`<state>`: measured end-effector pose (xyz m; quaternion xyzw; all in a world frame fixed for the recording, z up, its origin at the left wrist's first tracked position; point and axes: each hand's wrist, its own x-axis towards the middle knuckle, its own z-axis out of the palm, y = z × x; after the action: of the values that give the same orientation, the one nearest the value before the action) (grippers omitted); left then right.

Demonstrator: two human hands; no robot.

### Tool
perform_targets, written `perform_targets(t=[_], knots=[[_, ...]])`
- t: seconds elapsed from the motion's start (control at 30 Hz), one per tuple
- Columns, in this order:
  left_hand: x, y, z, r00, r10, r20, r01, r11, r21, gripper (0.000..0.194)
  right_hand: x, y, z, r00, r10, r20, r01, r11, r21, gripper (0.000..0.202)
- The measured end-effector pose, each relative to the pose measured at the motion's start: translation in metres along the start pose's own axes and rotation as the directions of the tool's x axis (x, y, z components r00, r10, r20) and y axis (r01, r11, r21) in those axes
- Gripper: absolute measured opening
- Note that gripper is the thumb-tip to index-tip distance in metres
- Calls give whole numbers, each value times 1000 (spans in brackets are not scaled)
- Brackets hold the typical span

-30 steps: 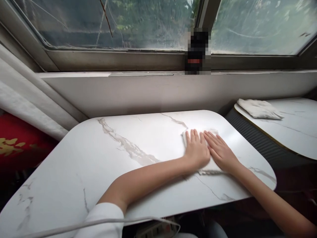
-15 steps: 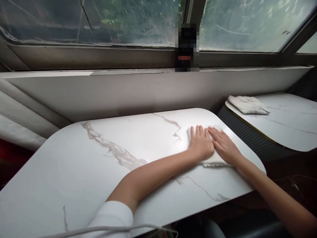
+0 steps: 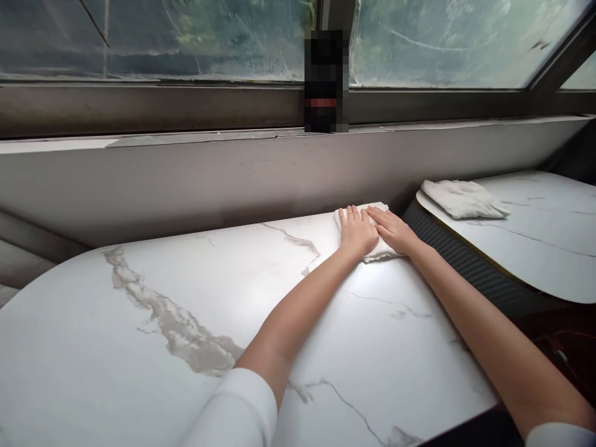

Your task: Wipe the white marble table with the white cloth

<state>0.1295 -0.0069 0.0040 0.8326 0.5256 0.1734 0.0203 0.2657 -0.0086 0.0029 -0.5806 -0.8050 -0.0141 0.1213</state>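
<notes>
A folded white cloth (image 3: pixel 382 251) lies flat at the far right corner of a white marbled table (image 3: pixel 261 279). Pressed down on its left part is my left hand (image 3: pixel 358 233), palm down. My right hand (image 3: pixel 393 231) rests on the cloth's right part, fingers stretched out and pointing up-left, close against my left hand. The two hands cover much of the cloth, and its back edge reaches the table's far edge.
Right of a dark ribbed panel (image 3: pixel 447 261) stands a second marbled table (image 3: pixel 549 248) with another white cloth (image 3: pixel 465 198) on its near left corner. Behind both runs a grey wall ledge (image 3: pixel 195 180) under windows (image 3: pixel 442 43). A pixelated dark object (image 3: pixel 326 81) stands on the sill.
Both hands have pushed the cloth away from me across the table, to its far edge. The arms are stretched out further, and the view has shifted.
</notes>
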Motion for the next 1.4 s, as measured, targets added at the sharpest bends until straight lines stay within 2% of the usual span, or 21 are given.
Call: perform_targets(t=[0.07, 0.17, 0.27, 0.37, 0.5, 0.57, 0.63, 0.73, 0.87, 1.1, 1.23, 1.3, 1.4], knots=[[-10, 12, 0, 999, 31, 8, -31, 999, -5, 53, -21, 2, -4, 1000, 10, -5, -10, 1000, -18, 52], [-37, 36, -4, 994, 111, 13, -111, 994, 2, 54, -68, 0, -10, 999, 25, -47, -26, 999, -30, 52], [-80, 63, -12, 980, 199, 25, -199, 980, 0, 55, -129, -10, -19, 996, 37, -87, -42, 998, -52, 52], [-131, 81, -24, 957, 286, 47, -285, 958, -26, 57, -191, -35, -27, 992, 27, -125, -37, 996, -83, 52], [-186, 84, -40, 921, 384, 61, -381, 923, -62, 59, -245, -80, -33, 982, 3, -188, -26, 992, -122, 54], [-202, 79, -47, 909, 413, 64, -408, 910, -68, 59, -255, -97, -33, 979, 0, -202, -29, 989, -144, 56], [-208, 72, -50, 901, 427, 80, -423, 904, -68, 59, -256, -106, -32, 979, 5, -204, -40, 984, -172, 56], [-201, 63, -50, 903, 418, 99, -413, 908, -66, 59, -242, -106, -26, 981, 27, -193, -65, 978, -197, 55], [-167, 43, -42, 931, 354, 87, -348, 934, -77, 58, -196, -93, -16, 984, 95, -151, -121, 977, -177, 53], [-67, -27, -27, 977, 193, 88, -190, 981, -43, 53, -54, -78, 2, 990, 134, -51, -140, 983, -117, 53], [-28, -65, -22, 997, 73, 37, -73, 997, 3, 52, 15, -76, 14, 996, 75, -47, -79, 993, -93, 53], [-18, -77, -20, 999, 32, 9, -33, 999, 19, 51, 34, -76, 19, 998, 36, -53, -40, 996, -75, 53], [-14, -84, -19, 1000, 6, -20, -5, 999, 35, 50, 44, -75, 23, 998, 5, -60, -9, 998, -64, 53]])
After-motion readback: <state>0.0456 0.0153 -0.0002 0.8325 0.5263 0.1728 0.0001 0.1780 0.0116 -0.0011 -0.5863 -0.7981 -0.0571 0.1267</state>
